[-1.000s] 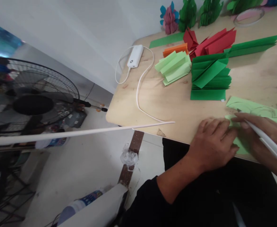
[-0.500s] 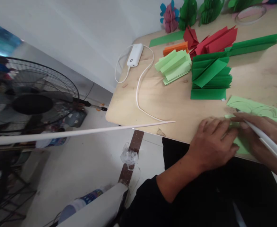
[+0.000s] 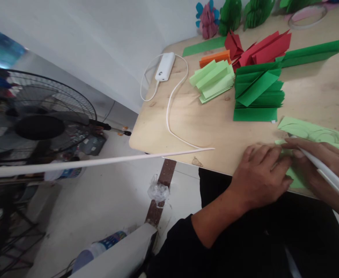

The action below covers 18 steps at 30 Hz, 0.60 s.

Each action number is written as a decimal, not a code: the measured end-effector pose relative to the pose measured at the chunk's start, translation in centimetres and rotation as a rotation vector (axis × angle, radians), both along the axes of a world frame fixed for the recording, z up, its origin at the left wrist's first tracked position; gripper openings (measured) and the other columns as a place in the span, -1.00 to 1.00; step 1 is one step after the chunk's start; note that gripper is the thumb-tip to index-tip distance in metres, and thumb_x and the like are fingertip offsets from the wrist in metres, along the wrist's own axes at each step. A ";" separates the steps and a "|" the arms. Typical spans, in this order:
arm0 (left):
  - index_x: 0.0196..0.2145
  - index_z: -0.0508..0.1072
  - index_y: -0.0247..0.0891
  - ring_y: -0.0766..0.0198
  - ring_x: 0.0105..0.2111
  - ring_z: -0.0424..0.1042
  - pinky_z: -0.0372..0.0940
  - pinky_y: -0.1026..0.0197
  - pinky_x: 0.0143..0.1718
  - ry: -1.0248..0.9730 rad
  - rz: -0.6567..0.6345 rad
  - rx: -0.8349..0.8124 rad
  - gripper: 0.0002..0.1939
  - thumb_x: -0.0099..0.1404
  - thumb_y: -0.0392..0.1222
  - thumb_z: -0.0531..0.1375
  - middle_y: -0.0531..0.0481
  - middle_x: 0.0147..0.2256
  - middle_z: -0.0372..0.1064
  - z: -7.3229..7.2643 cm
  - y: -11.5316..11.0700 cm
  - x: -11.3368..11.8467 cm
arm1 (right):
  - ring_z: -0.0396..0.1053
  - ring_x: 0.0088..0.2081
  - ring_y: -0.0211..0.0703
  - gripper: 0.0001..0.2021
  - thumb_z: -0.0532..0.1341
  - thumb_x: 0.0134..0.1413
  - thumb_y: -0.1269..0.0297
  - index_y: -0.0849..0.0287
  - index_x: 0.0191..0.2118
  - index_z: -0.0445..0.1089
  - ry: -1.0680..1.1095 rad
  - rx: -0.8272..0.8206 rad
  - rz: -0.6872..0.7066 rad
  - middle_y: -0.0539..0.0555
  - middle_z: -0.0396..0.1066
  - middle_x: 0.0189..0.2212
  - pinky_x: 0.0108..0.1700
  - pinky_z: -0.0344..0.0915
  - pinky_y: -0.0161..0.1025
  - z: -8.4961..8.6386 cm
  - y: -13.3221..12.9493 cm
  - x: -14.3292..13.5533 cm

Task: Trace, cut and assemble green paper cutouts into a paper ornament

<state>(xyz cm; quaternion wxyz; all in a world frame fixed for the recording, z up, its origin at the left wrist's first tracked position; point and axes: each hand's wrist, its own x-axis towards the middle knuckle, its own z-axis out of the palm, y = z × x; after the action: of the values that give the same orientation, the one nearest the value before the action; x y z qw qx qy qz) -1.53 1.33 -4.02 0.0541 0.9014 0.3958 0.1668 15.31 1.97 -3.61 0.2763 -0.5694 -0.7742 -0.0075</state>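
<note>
At the table's front edge, my left hand [image 3: 260,175] rests with curled fingers on a light green paper [image 3: 298,177], pressing it to the wood. My right hand [image 3: 316,162], just to its right, is closed around a white pen-like tool [image 3: 325,173], whose tip points left near the paper. Light green cut-out scraps [image 3: 316,133] lie just beyond my right hand. Farther back are folded dark green papers [image 3: 257,92], folded light green papers [image 3: 214,81] and folded red papers [image 3: 266,50].
A white power bank [image 3: 166,66] with a long white cable [image 3: 171,112] lies on the table [image 3: 149,127] at left. Paper figures [image 3: 230,17] and a tape roll [image 3: 307,17] stand behind. A black fan [image 3: 39,116] is at far left.
</note>
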 end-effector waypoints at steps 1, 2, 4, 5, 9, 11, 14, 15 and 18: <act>0.08 0.32 -0.31 0.11 0.17 0.11 -0.08 -0.01 0.23 0.001 -0.003 0.000 -0.56 0.39 -0.06 -0.09 -0.13 0.14 0.18 0.0 0.0 0.0 | 0.43 -0.32 -0.17 -0.73 0.08 0.15 0.20 0.08 -0.07 0.38 0.001 -0.002 0.001 0.03 0.49 -0.29 -0.29 0.29 -0.23 0.0 0.0 0.0; 0.08 0.32 -0.32 0.11 0.17 0.10 -0.08 -0.01 0.23 0.000 -0.006 -0.001 -0.56 0.39 -0.06 -0.09 -0.13 0.14 0.19 0.0 0.0 0.0 | 0.43 -0.32 -0.16 -0.73 0.08 0.14 0.20 0.07 -0.06 0.38 0.002 -0.004 0.001 0.02 0.49 -0.29 -0.29 0.29 -0.23 -0.1 -0.1 0.0; 0.07 0.33 -0.31 0.10 0.17 0.11 -0.09 -0.01 0.23 -0.007 -0.007 -0.002 -0.57 0.38 -0.06 -0.09 -0.13 0.13 0.19 0.0 0.0 -0.1 | 0.43 -0.31 -0.16 -0.72 0.08 0.14 0.19 0.05 -0.06 0.38 0.004 -0.010 -0.001 0.02 0.49 -0.28 -0.29 0.29 -0.22 -0.1 -0.2 0.1; 0.06 0.33 -0.31 0.10 0.17 0.11 -0.09 -0.01 0.23 -0.009 -0.006 -0.001 -0.57 0.38 -0.06 -0.09 -0.13 0.13 0.20 0.0 0.0 -0.1 | 0.43 -0.30 -0.15 -0.72 0.08 0.14 0.19 0.05 -0.05 0.37 0.007 -0.015 0.000 0.02 0.49 -0.28 -0.27 0.30 -0.21 0.0 -0.2 0.1; 0.06 0.33 -0.31 0.11 0.17 0.10 -0.08 -0.01 0.23 0.001 0.001 0.006 -0.56 0.38 -0.06 -0.09 -0.13 0.13 0.19 0.0 0.0 -0.1 | 0.43 -0.29 -0.15 -0.71 0.07 0.14 0.18 0.06 -0.06 0.38 0.016 -0.028 0.007 0.03 0.50 -0.26 -0.26 0.31 -0.22 0.2 -0.1 0.0; 0.06 0.34 -0.31 0.11 0.17 0.11 -0.07 -0.01 0.22 0.014 -0.002 0.012 -0.57 0.38 -0.06 -0.09 -0.14 0.12 0.20 0.1 0.0 0.0 | 0.44 -0.30 -0.15 -0.71 0.08 0.14 0.16 0.05 -0.06 0.39 0.020 -0.033 -0.001 0.03 0.50 -0.26 -0.29 0.31 -0.22 0.3 0.0 0.0; 0.06 0.34 -0.30 0.11 0.17 0.11 -0.05 -0.01 0.21 0.022 -0.001 0.020 -0.57 0.38 -0.06 -0.08 -0.15 0.13 0.19 0.2 0.0 0.0 | 0.46 -0.33 -0.15 -0.71 0.07 0.14 0.15 0.03 -0.07 0.39 0.033 -0.029 -0.039 0.02 0.52 -0.31 -0.34 0.32 -0.23 0.4 0.1 0.0; 0.06 0.34 -0.30 0.11 0.17 0.11 -0.05 -0.01 0.21 0.021 0.001 0.020 -0.58 0.38 -0.06 -0.08 -0.15 0.13 0.18 0.2 0.0 0.0 | 0.46 -0.33 -0.15 -0.71 0.07 0.14 0.15 0.01 -0.07 0.40 0.054 -0.028 -0.061 0.01 0.52 -0.33 -0.35 0.33 -0.23 0.4 0.1 0.1; 0.06 0.33 -0.31 0.11 0.18 0.09 -0.06 -0.01 0.22 0.015 0.005 0.011 -0.57 0.37 -0.06 -0.07 -0.15 0.14 0.17 0.2 0.0 0.0 | 0.48 -0.34 -0.13 -0.70 0.10 0.10 0.12 -0.06 -0.05 0.39 0.175 -0.053 -0.136 0.00 0.53 -0.31 -0.35 0.37 -0.19 0.7 -0.2 0.2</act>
<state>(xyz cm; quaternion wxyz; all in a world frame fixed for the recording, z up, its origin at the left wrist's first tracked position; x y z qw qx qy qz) -1.55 1.37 -3.86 0.0460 0.9019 0.3977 0.1624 15.47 1.80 -2.87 0.3266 -0.6262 -0.7066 0.0437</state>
